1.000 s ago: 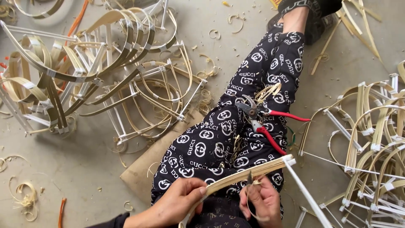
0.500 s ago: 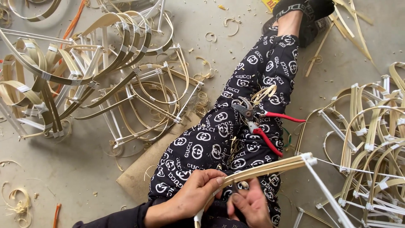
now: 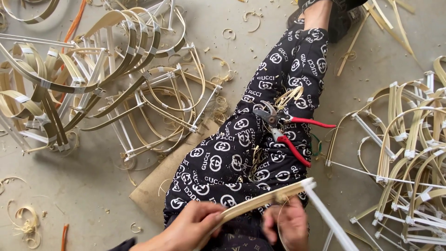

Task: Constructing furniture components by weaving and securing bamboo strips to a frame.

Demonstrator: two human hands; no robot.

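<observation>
I sit on the floor with my legs (image 3: pixel 260 139), in black patterned trousers, stretched out ahead. My left hand (image 3: pixel 190 227) grips a bundle of pale bamboo strips (image 3: pixel 260 201) that runs up and right across my lap to a white-taped corner (image 3: pixel 307 184). My right hand (image 3: pixel 288 223) pinches the same bundle from below, near a thin loop of strip. White rods (image 3: pixel 332 218) run down to the right from the corner. Red-handled pruning shears (image 3: pixel 285 128) lie on my thigh, beyond both hands.
A heap of curved bamboo frames with white tape joints (image 3: pixel 93 83) covers the floor at left, and a similar heap (image 3: pixel 409 153) lies at right. A cardboard sheet (image 3: pixel 158 181) sits under my leg. Shavings (image 3: pixel 25 223) are scattered on the concrete.
Both hands have slid toward the bottom edge of the view, and the strip bundle has tilted a little, its taped corner now sitting farther right and lower.
</observation>
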